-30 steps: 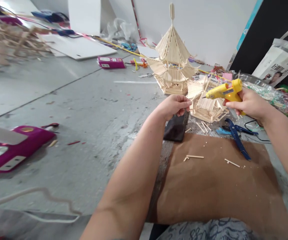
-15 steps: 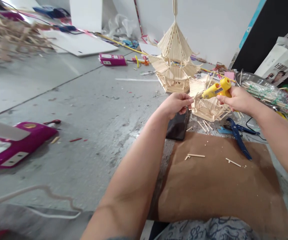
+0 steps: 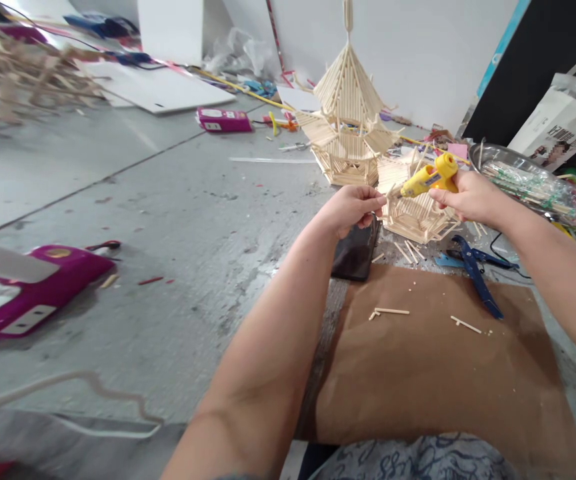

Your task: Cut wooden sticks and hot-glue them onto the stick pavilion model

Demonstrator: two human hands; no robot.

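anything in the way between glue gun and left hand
Nothing visible stands between the yellow glue gun, in the right hand, and the left hand. The smaller stick structure shows beyond them; any small piece pinched there is hard to make out.

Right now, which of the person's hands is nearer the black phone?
Left. The left hand is by the far end of the phone; the right hand, holding the glue gun, is farther right.

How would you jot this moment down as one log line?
Right hand: holds yellow glue gun | Left hand: pinched near the gun | Nearby: smaller stick model, blue cutter
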